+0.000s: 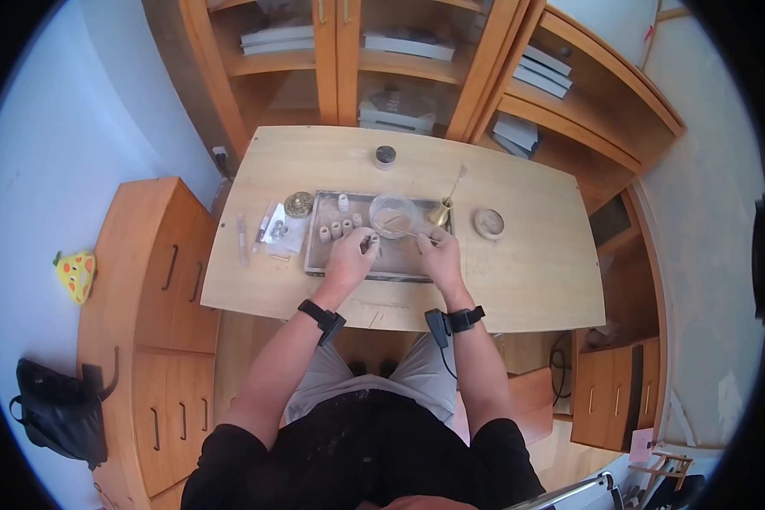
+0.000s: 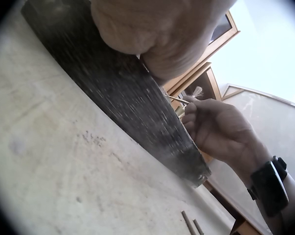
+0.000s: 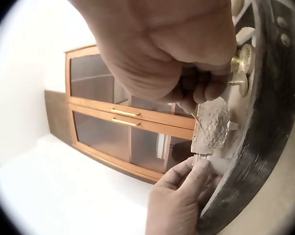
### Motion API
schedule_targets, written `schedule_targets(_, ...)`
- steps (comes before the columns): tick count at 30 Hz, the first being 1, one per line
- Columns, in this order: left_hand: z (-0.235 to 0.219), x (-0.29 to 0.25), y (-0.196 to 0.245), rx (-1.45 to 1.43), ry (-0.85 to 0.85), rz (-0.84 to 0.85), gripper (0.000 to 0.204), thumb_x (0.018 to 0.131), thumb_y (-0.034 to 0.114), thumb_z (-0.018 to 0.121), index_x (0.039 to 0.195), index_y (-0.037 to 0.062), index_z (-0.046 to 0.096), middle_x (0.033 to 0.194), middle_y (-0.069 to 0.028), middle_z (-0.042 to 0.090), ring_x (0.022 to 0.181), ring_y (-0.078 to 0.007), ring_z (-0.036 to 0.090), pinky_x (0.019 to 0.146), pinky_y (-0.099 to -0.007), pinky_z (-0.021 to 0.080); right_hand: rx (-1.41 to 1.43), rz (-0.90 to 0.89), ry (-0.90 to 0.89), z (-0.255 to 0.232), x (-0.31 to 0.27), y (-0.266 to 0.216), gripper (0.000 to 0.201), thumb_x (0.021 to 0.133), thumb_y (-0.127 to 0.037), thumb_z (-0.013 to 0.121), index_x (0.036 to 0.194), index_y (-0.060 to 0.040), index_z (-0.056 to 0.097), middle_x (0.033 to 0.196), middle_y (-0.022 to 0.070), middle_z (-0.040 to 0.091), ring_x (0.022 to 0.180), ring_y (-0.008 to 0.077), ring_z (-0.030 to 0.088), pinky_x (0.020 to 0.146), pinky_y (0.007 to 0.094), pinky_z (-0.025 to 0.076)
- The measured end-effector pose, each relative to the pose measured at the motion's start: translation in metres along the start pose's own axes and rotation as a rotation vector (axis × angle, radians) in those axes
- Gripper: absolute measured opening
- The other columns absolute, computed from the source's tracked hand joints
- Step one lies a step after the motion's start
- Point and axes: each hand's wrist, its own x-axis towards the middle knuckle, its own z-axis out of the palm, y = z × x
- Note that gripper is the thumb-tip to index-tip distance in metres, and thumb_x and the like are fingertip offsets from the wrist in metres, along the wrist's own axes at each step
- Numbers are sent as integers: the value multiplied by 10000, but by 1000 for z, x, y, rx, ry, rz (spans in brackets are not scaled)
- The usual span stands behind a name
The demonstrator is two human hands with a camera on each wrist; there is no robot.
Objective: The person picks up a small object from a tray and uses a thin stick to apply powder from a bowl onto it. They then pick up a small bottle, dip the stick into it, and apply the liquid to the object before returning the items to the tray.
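Both hands work over a shallow, dark-walled tray [image 1: 313,255]. My left hand [image 1: 351,255] pinches a small pale hollow cylinder [image 1: 374,240] at the tray's near side, mostly hidden by the fingers. A thin stick [image 1: 408,233] is pinched in my right hand [image 1: 440,253], pointing left toward the left hand's fingertips, by the near rim of a textured glass bowl [image 3: 213,125]. Powder or paste lies in that bowl. Several small pale cylinders [image 1: 336,229] stand in the tray's left part, and another cylinder [image 1: 342,202] stands farther back.
A brass holder [image 1: 439,215] with a brush [image 1: 462,172] stands at the tray's right. Beyond it sits a round tin [image 1: 489,223]. A dark-topped jar [image 1: 385,156] is at the back. Left of the tray lie an ornate brass disc [image 1: 298,204] and a plastic bag [image 1: 282,231].
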Motion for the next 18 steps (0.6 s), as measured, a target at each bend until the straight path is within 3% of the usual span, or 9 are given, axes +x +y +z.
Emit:
schedule_targets(5,-1,1,0,-35,-25,-31,136,951,147,690,996,20,683,844,-146,739,762,-299,725,723,-395,556,338,136,13,-4,-5,12,174,997,-110,629,1033,30,725,872,42,706,746,102,605,698,250,485)
schedule_targets(8,-1,0,1,15,-22,-30,117,961,95,692,995,-17,691,812,-118,742,755,-169,728,738,-317,569,377,137,3,-8,-9,10,174,1003,-104,624,1060,30,720,890,41,705,767,107,612,724,257,489)
schedule_targets(11,1,1,-3,-1,-23,-37,117,960,94,693,998,-17,692,812,-120,741,753,-170,725,740,-317,568,321,101,-14,-11,-17,2,174,1001,-97,625,1061,38,717,893,40,708,778,105,618,738,260,500)
schedule_targets(14,0,1,-3,6,-22,-47,163,951,162,694,1013,12,690,851,-174,730,772,-322,721,720,-400,552,226,32,-54,-14,-27,-5,166,1004,-91,622,1056,35,716,893,39,709,819,109,637,774,258,511)
schedule_targets(17,0,1,-2,-21,-18,-59,170,948,169,698,1006,9,690,857,-181,728,778,-330,720,723,-404,553,106,-78,-77,-11,-38,-10,155,1009,-82,622,1078,22,714,910,33,693,869,123,639,824,267,506)
schedule_targets(18,0,1,-1,-1,-13,-53,166,949,155,703,1011,2,693,860,-170,735,785,-290,726,736,-379,558,60,-156,-83,-10,-39,-6,149,1006,-74,623,1080,17,714,920,38,696,887,130,645,832,272,510)
